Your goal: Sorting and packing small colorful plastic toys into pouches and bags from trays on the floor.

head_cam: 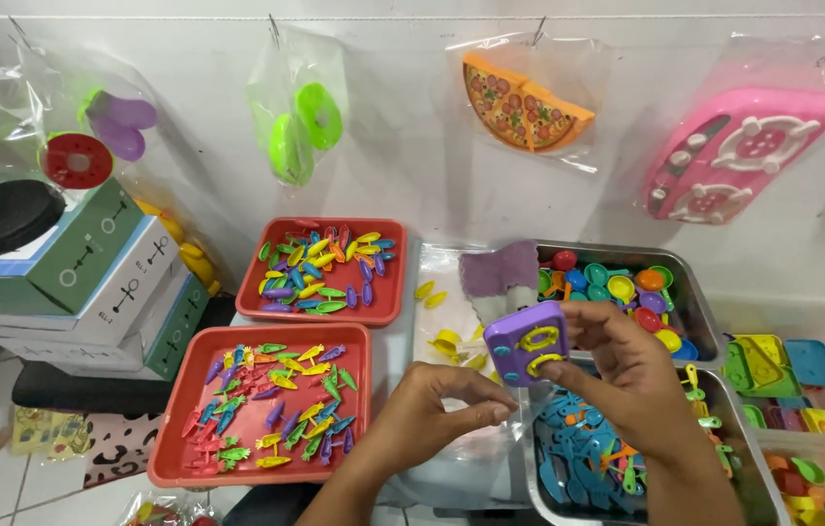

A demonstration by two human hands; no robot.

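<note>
The right hand (627, 375) was found grasping a small purple toy stove (527, 342) with yellow burner rings, its fingers (583, 373) clamped on the stove's right edge and lower corner, the piece held up above the surface. The left hand (422, 414) sat just below and left of the stove, its fingers pinched together on the edge of a clear plastic bag (456, 336) that lay beneath; whether they also touched the stove could not be determined. Directly beyond the right-hand fingers stood a metal tray (695, 292) of small coloured toy pans and spoons, and beneath the right wrist a second metal tray (539, 487) held mostly blue toy utensils. Well to the left of the left-hand fingers lay two red trays (164, 458) filled with small multicoloured toy fish and carrot shapes, one nearer, one farther. Beyond both hands, bagged toys hung along the wall, among them a pink toy stove (739, 151) and an orange toy pizza (524, 107).
</note>
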